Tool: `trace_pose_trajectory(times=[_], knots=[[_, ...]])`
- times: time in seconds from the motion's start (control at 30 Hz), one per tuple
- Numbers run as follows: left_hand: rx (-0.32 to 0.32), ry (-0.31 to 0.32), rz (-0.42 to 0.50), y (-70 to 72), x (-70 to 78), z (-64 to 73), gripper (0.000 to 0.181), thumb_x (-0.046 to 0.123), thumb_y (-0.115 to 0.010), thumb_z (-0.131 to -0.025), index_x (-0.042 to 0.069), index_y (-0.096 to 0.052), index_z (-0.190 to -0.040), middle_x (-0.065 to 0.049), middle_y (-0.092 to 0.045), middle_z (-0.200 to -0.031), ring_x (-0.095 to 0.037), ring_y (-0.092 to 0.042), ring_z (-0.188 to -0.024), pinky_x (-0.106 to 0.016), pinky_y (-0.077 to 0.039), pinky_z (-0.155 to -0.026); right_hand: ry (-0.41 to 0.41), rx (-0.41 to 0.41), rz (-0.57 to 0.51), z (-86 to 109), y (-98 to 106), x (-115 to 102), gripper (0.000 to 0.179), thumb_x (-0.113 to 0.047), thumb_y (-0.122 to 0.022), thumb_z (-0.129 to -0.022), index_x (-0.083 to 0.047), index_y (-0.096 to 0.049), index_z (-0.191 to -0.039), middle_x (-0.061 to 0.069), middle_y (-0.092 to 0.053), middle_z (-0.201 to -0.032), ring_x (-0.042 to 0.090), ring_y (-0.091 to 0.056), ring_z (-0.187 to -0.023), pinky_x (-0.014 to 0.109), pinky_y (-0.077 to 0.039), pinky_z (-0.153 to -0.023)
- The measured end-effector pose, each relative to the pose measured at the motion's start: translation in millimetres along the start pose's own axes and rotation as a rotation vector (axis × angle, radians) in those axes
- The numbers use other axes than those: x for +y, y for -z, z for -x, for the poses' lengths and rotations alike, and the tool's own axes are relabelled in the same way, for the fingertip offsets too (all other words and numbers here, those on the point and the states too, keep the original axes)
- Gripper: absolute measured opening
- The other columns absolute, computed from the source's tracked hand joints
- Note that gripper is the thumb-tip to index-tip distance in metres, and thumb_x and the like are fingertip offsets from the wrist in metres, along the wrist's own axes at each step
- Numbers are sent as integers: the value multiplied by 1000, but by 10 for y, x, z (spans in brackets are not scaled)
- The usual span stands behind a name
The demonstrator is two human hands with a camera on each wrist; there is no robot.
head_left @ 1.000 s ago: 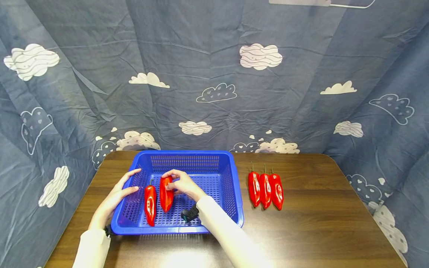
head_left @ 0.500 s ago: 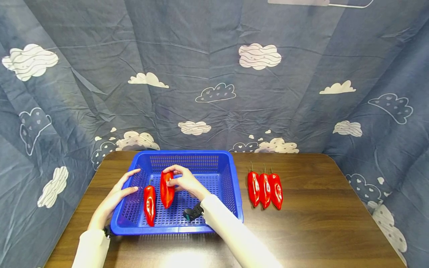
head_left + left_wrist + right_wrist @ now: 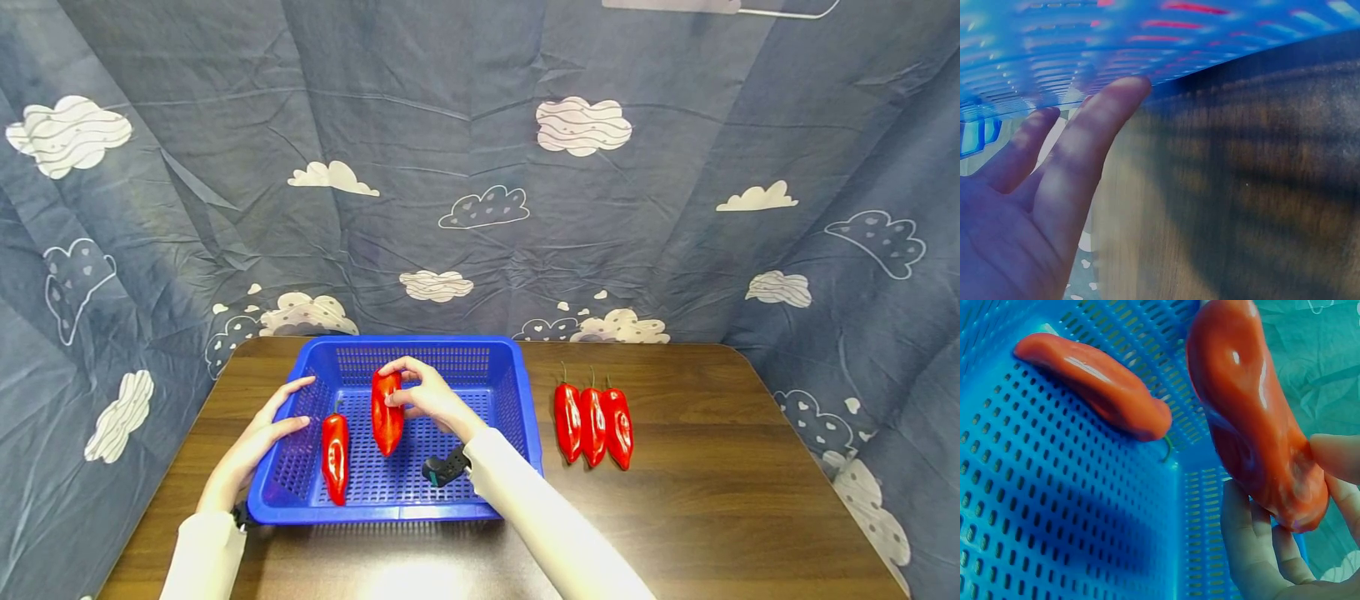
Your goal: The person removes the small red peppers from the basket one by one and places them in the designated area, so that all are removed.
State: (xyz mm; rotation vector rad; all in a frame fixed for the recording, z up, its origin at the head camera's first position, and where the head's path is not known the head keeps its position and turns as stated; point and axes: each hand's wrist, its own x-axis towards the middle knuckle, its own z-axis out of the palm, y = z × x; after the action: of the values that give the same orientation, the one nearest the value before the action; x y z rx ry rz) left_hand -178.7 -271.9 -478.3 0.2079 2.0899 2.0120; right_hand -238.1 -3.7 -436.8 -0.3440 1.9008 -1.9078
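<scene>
My right hand (image 3: 431, 398) grips a long, glossy red pepper (image 3: 386, 421) near its top end, between thumb and fingers. The pepper hangs tilted over the blue basket (image 3: 532, 454), its pointed end downward. Another red pepper (image 3: 1097, 384) lies on the basket's floor to the left, its green stem showing in the right wrist view. At the basket's left side, my left hand (image 3: 255, 437) has its fingers straight against the wall. Seen from the left wrist, the thumb and fingers (image 3: 1094, 134) reach along the outside of the perforated wall.
To the right of the basket, three red peppers (image 3: 593, 427) lie side by side on the brown wooden table (image 3: 712, 500), stems pointing away. A dark cloth (image 3: 480, 250) with a cloud pattern hangs behind the table and along its sides.
My right hand has raised the gripped pepper from the basket's floor and shifted it slightly right and away from me. The left hand and the other peppers stay put.
</scene>
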Motion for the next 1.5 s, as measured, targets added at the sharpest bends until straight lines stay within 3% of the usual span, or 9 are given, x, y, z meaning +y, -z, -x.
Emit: trace_pose_trajectory(times=[0.73,1.5], knots=[[2,23,12,-4,2,10,58,10,-47,-98,21,-23,-150,-29,-25,-142,-32,-56,-103,-49,-53,-74,10,-13,-28,125,241,-174,43,5,-64,-78,3,-55,-120,16,-48,-110,23,-58,-89,51,-52,-79],[4,30,24,-5,0,12,57,10,-47,-99,22,-23,-150,-29,-27,-140,-31,-57,-102,-50,-53,-74,54,13,5,258,531,-247,39,6,-63,-78,3,-53,-116,18,-52,-111,27,-60,-90,52,-52,-78]])
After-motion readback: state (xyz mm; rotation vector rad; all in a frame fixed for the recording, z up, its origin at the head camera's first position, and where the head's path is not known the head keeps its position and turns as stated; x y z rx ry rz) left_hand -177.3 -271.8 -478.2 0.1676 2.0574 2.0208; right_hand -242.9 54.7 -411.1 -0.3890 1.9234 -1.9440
